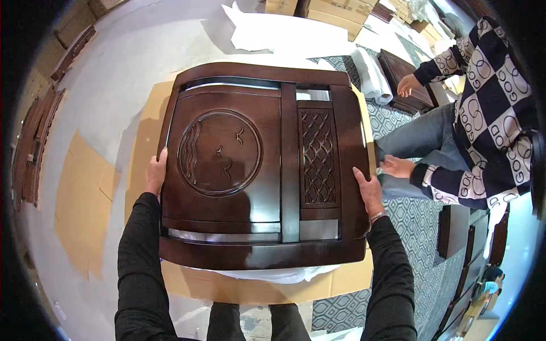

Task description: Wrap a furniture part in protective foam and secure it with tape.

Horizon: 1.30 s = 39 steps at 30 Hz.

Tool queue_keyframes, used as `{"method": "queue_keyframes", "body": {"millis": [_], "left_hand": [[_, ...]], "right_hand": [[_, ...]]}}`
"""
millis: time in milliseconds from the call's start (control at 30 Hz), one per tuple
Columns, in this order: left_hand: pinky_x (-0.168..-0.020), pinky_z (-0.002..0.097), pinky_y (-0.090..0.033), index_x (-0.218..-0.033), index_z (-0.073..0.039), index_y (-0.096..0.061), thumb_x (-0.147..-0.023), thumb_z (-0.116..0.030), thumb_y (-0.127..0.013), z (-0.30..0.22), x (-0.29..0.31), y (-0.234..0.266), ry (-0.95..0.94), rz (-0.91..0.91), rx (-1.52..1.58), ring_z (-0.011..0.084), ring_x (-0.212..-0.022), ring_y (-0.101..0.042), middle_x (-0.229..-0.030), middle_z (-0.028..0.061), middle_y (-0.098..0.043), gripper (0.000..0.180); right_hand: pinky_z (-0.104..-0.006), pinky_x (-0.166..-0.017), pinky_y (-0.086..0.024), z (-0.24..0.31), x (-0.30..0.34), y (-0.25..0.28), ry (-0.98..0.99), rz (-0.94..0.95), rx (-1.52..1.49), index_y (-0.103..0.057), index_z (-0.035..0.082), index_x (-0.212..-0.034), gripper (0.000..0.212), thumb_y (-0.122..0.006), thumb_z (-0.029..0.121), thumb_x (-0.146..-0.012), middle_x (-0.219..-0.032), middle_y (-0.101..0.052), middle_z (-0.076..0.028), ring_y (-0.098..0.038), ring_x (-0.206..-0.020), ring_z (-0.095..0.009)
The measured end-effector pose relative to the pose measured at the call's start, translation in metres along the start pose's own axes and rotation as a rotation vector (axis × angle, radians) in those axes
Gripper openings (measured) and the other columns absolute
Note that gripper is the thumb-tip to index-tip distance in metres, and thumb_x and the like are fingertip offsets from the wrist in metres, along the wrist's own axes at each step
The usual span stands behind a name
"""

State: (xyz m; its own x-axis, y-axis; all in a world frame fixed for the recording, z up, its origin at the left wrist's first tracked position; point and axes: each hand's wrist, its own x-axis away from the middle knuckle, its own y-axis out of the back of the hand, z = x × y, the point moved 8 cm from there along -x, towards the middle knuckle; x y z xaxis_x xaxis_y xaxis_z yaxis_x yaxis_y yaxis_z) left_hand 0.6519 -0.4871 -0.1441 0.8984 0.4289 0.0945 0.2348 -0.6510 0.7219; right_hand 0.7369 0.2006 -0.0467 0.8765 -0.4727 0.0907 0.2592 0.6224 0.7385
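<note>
A large dark brown carved wooden panel (267, 219), glossy like a headboard, lies face up in front of me. It bears a round relief at the left and a lattice-carved strip at the right, with open slots near its far and near edges. My left hand (156, 173) grips its left edge, the fingers hidden underneath. Around the right edge my right hand (369, 196) is closed, its thumb on the top face. Beneath the panel are a flat cardboard sheet (335, 281) and white wrapping (284, 275).
At the right stands a person (483, 113) in a checkered sweater, one hand (397, 166) close to the panel's right edge. Patterned carpet (409, 244) runs along that side. Cardboard boxes (335, 14) and white foam sheeting (284, 31) lie beyond; wooden parts (37, 148) lean at the left.
</note>
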Motion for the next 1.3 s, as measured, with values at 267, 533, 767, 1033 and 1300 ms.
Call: {"method": "queue_keyframes", "body": {"millis": [267, 533, 767, 1033, 1300], "left_hand": [[-0.095, 0.0459, -0.041, -0.114, 0.011, -0.058, -0.089, -0.063, -0.043, -0.010, -0.028, -0.011, 0.046, -0.027, -0.041, 0.0445, -0.110, -0.055, -0.113, 0.0336, -0.058, 0.079], [-0.097, 0.0468, -0.040, -0.118, 0.009, -0.057, -0.088, -0.067, -0.039, -0.009, -0.049, -0.026, 0.019, -0.052, -0.137, 0.0435, -0.114, -0.053, -0.117, 0.0320, -0.058, 0.083], [-0.095, 0.0459, -0.042, -0.117, 0.006, -0.059, -0.087, -0.068, -0.039, -0.002, -0.034, -0.014, 0.036, 0.046, -0.168, 0.0432, -0.109, -0.056, -0.116, 0.0295, -0.059, 0.082], [-0.080, 0.0338, -0.049, -0.105, 0.009, -0.064, -0.088, -0.042, -0.062, -0.036, 0.051, 0.068, 0.080, 0.211, 0.454, 0.0223, -0.091, -0.063, -0.100, 0.0129, -0.067, 0.054], [-0.078, 0.0298, -0.048, -0.106, 0.002, -0.064, -0.091, -0.039, -0.061, -0.055, 0.166, 0.211, 0.097, -0.165, 0.693, 0.0149, -0.088, -0.061, -0.101, 0.0080, -0.065, 0.044]], "right_hand": [[-0.0405, -0.086, -0.047, 0.022, -0.021, -0.012, 0.162, -0.166, 0.189, -0.057, -0.006, -0.113, 0.072, -0.066, 0.056, -0.078, -0.108, -0.062, -0.025, -0.060, -0.101, -0.039], [-0.0426, -0.079, -0.049, 0.031, -0.031, -0.015, 0.148, -0.247, 0.272, -0.061, -0.006, -0.104, 0.067, -0.066, 0.056, -0.079, -0.097, -0.066, -0.023, -0.063, -0.090, -0.039], [-0.0432, -0.085, -0.047, 0.018, -0.017, -0.008, 0.002, -0.116, 0.290, -0.060, -0.008, -0.111, 0.081, -0.057, 0.066, -0.078, -0.102, -0.064, -0.029, -0.061, -0.099, -0.043], [-0.0341, -0.085, -0.048, -0.002, 0.024, 0.000, -0.249, 0.137, -0.377, -0.062, -0.002, -0.117, 0.055, -0.070, 0.040, -0.083, -0.100, -0.067, -0.011, -0.062, -0.093, -0.025], [-0.0278, -0.070, -0.043, -0.027, 0.124, 0.035, -0.254, 0.013, -0.429, -0.067, -0.009, -0.092, 0.063, -0.064, 0.054, -0.083, -0.082, -0.062, -0.006, -0.055, -0.077, -0.012]]}}
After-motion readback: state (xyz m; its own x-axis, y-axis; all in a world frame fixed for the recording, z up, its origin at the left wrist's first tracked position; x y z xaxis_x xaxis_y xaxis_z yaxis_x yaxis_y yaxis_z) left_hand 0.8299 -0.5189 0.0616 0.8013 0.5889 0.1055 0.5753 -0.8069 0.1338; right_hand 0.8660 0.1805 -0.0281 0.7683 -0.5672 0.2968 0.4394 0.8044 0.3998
